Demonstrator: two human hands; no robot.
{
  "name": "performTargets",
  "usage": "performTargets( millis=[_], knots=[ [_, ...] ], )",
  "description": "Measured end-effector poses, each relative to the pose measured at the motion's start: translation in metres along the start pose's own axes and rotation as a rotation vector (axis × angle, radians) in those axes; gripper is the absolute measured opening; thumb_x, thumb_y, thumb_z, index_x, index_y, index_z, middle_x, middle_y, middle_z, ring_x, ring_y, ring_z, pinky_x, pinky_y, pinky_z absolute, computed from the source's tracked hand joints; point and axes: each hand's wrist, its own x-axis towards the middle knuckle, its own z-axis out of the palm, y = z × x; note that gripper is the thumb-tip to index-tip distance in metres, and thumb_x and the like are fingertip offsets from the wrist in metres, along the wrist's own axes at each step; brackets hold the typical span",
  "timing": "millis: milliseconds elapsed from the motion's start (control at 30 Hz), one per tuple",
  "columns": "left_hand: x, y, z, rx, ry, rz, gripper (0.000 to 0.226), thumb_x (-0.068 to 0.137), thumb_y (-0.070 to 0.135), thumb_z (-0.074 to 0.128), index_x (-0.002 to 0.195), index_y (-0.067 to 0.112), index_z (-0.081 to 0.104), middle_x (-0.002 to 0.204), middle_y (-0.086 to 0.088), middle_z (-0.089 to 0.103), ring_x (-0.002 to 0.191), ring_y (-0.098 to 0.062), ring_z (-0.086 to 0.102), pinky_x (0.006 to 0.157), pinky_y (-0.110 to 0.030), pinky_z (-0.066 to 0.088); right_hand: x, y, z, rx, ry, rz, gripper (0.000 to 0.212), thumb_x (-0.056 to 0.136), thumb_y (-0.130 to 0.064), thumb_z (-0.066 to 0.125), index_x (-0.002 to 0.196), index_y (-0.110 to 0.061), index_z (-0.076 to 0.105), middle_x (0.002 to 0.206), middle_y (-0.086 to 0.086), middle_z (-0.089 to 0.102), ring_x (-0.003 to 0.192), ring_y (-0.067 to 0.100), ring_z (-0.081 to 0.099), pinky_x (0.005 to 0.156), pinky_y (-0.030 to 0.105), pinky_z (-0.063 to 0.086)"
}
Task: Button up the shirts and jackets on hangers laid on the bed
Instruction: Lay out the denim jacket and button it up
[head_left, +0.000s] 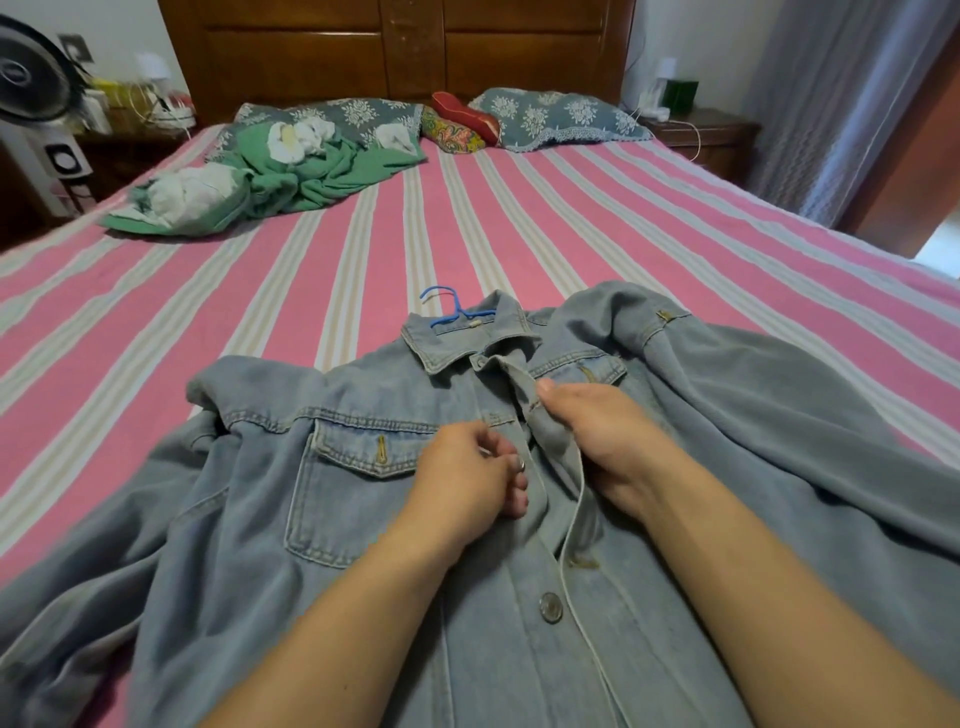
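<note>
A light blue denim jacket (363, 519) lies front up on the pink striped bed (363, 234), hung on a blue hanger (449, 306) whose hook sticks out past the collar. My left hand (462, 478) pinches a metal button at chest height on the left front panel. My right hand (597, 431) grips the edge of the right placket just beside it, thumb on top of the fabric. A lower metal button (550, 607) sits unfastened beside its buttonhole (582, 562). The front is open below the collar.
A crumpled green and white cloth (249, 176) lies at the far left of the bed. Pillows (550, 119) rest against the wooden headboard (395, 47). A fan (31, 78) stands at the left, nightstands flank the bed, and a curtain (841, 104) hangs at the right.
</note>
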Motion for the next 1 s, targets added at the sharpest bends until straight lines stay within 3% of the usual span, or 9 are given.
performTargets(
  millis=[67,133,233,400,567,633,800,1000],
  knots=[
    [-0.001,0.003,-0.002,-0.217,-0.035,-0.090,0.014,0.096,-0.010,0.057,0.087,0.001,0.058,0.066,-0.014,0.061,0.048,-0.018,0.059,0.054,-0.028,0.058,-0.002,0.004,0.000,-0.230,-0.058,-0.038,0.031,0.091,-0.026,0.071,0.070,-0.007,0.061,0.069,0.017,0.057,0.064,0.024,0.052,0.068,0.035,0.045],
    [-0.003,0.004,-0.004,-0.292,-0.035,-0.112,0.013,0.093,-0.011,0.061,0.088,0.000,0.060,0.069,-0.015,0.060,0.049,-0.017,0.061,0.055,-0.026,0.059,-0.005,0.004,0.002,-0.523,-0.071,-0.091,0.011,0.086,-0.011,0.075,0.077,-0.014,0.068,0.068,-0.001,0.064,0.061,0.007,0.055,0.062,0.021,0.044],
    [-0.002,0.002,-0.003,-0.310,-0.004,-0.128,0.012,0.093,-0.012,0.060,0.089,-0.001,0.062,0.070,-0.015,0.060,0.048,-0.016,0.061,0.056,-0.027,0.059,-0.003,0.001,0.008,-0.774,0.087,-0.256,0.009,0.083,-0.011,0.068,0.081,-0.019,0.064,0.072,-0.007,0.063,0.061,0.003,0.052,0.059,0.018,0.039],
    [0.000,0.001,-0.001,-0.319,0.026,-0.117,0.013,0.093,-0.011,0.060,0.087,-0.001,0.065,0.067,-0.011,0.060,0.050,-0.017,0.061,0.058,-0.029,0.060,-0.003,-0.004,0.004,-0.594,0.210,-0.437,0.012,0.084,-0.009,0.067,0.082,-0.021,0.063,0.074,-0.002,0.066,0.064,0.006,0.053,0.064,0.026,0.045],
    [0.002,0.001,-0.002,-0.283,0.026,-0.114,0.011,0.093,-0.009,0.062,0.086,-0.001,0.066,0.061,-0.008,0.063,0.049,-0.016,0.062,0.056,-0.026,0.061,-0.010,-0.013,-0.004,-0.504,0.222,-0.560,0.011,0.091,-0.009,0.067,0.090,-0.019,0.068,0.078,-0.008,0.065,0.068,-0.003,0.055,0.066,0.012,0.043],
    [0.002,0.000,-0.002,-0.276,0.028,-0.105,0.012,0.094,-0.009,0.061,0.087,0.000,0.065,0.065,-0.009,0.062,0.050,-0.017,0.061,0.058,-0.028,0.061,-0.010,-0.012,-0.003,-0.527,0.158,-0.559,0.016,0.093,-0.007,0.065,0.089,-0.023,0.066,0.080,-0.010,0.065,0.070,-0.004,0.055,0.069,0.010,0.042],
    [0.003,-0.001,-0.002,-0.270,0.030,-0.090,0.013,0.095,-0.008,0.059,0.088,0.002,0.062,0.072,-0.013,0.060,0.052,-0.019,0.061,0.061,-0.031,0.061,-0.005,-0.004,0.004,-0.660,0.053,-0.556,0.026,0.093,-0.007,0.064,0.085,-0.031,0.061,0.080,-0.013,0.063,0.075,-0.002,0.056,0.075,0.020,0.045],
    [0.003,-0.001,-0.003,-0.273,0.017,-0.087,0.012,0.095,-0.007,0.059,0.089,0.001,0.064,0.075,-0.014,0.062,0.054,-0.019,0.063,0.065,-0.033,0.062,-0.010,-0.012,0.004,-0.319,-0.013,-0.455,0.024,0.099,0.001,0.054,0.090,-0.020,0.062,0.080,-0.005,0.062,0.072,0.002,0.055,0.069,0.013,0.046]
  ],
)
